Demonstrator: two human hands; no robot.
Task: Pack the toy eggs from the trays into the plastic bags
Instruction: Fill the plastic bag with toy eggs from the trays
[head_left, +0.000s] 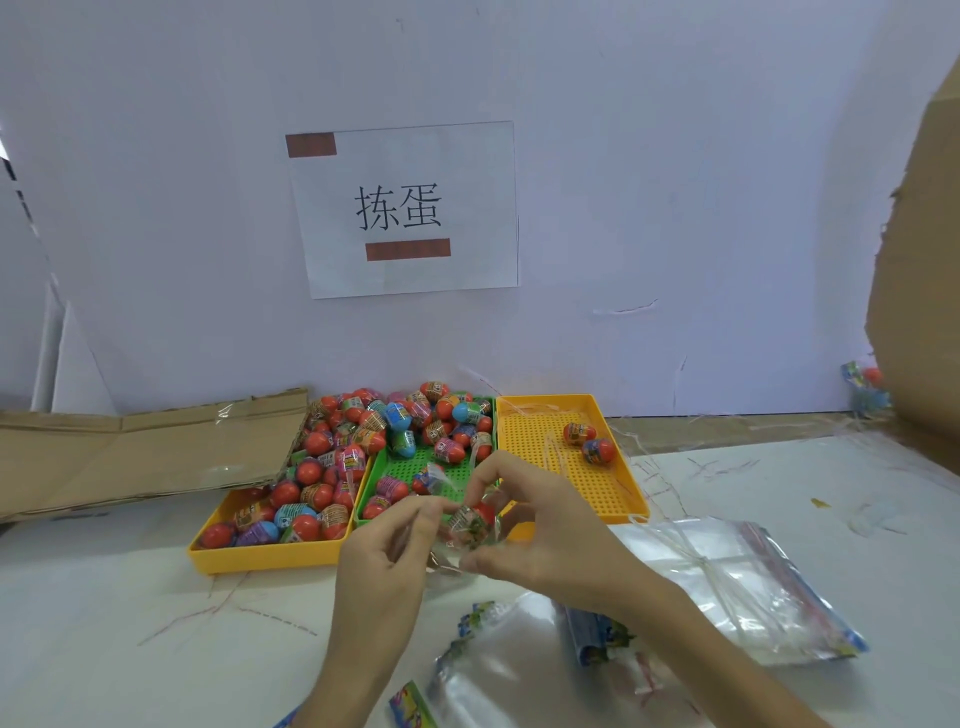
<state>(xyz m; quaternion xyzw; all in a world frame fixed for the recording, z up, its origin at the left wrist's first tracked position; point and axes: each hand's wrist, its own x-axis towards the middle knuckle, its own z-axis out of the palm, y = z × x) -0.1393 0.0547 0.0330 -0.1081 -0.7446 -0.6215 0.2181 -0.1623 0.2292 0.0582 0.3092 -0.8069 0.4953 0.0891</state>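
Note:
A toy egg (471, 521) sits inside a small clear plastic bag (451, 551) held above the table between both hands. My left hand (387, 561) pinches the bag's left edge. My right hand (540, 530) grips its right side, fingers curled around the egg. Behind them stand three trays: a yellow tray (270, 558) heaped with eggs at the left, a green tray (441, 460) with many eggs in the middle, and a yellow tray (613, 488) at the right holding two eggs (589, 441).
A stack of clear plastic bags (737, 582) lies at the right on the white table, with more bags (498, 670) near the front edge. Flattened cardboard (140, 447) lies at the back left. A cardboard box (919, 291) rises at the right. A wall with a paper sign stands behind.

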